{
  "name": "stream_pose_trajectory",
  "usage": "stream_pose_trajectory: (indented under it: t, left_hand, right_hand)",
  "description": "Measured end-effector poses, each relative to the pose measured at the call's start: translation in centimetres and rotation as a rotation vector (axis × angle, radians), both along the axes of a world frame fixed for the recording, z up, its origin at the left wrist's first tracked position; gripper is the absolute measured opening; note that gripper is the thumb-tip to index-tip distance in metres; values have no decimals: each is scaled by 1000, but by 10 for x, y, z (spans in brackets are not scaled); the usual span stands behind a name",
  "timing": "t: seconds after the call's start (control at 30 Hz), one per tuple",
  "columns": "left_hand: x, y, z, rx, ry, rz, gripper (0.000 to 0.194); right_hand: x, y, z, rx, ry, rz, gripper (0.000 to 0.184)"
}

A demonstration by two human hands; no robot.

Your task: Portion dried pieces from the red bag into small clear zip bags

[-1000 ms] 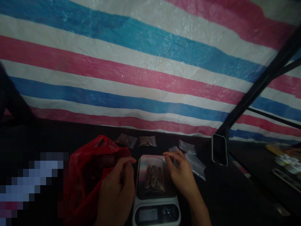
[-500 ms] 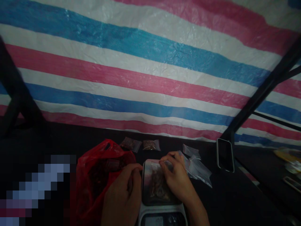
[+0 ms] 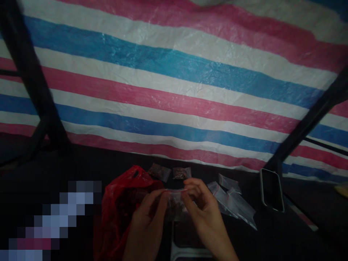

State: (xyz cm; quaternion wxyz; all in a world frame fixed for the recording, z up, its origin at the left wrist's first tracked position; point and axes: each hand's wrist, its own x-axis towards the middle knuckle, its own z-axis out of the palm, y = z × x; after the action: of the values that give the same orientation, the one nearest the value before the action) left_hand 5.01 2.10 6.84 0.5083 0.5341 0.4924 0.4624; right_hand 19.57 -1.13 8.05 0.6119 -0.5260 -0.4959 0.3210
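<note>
The clear zip bag (image 3: 175,208) is between the two hands, its mouth edge running from left hand (image 3: 148,221) to right hand (image 3: 205,214). Each hand is pinched narrow on an upper corner, thumb against fingers. The mouth points away from the wearer, and the body extends back toward the wearer between the wrists; its long axis seems to run that way, though the lower end is dim.

Below the hands, the scale (image 3: 185,235) shows its dark platform and pale rim, partly hidden by the right hand. The red plastic bag (image 3: 114,192) crowds the left hand's outer side, leaving little room there. Beyond the fingertips lie two filled packets (image 3: 182,173), short of the striped sheet (image 3: 174,90). Right of the right hand come flat clear bags (image 3: 240,206), then a phone (image 3: 272,190) farther out; nearer the wearer, black worktop (image 3: 261,243) spreads broadly.

The held bag is transparent, with a reddish line along its mouth and blurred brownish contents.
</note>
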Motion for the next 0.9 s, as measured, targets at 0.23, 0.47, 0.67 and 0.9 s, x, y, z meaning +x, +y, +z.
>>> stream_pose_trajectory:
  t: [0.23,0.47,0.67,0.9]
  left_hand:
    - [-7,-1,-2,58,36,21,49]
    - [-10,-1,-1,43,6,5,45]
    - [-13,-1,-2,26,31,10,48]
    - [-14,0,0,44,37,-2,49]
  right_hand:
    - [-11,4,-1,43,-8,-98,29]
    - [-22,5,-3,10,-40,-73,32]
    - [-31,7,-5,14,-8,25,42]
    - [-34,7,-2,83,-55,-19,26]
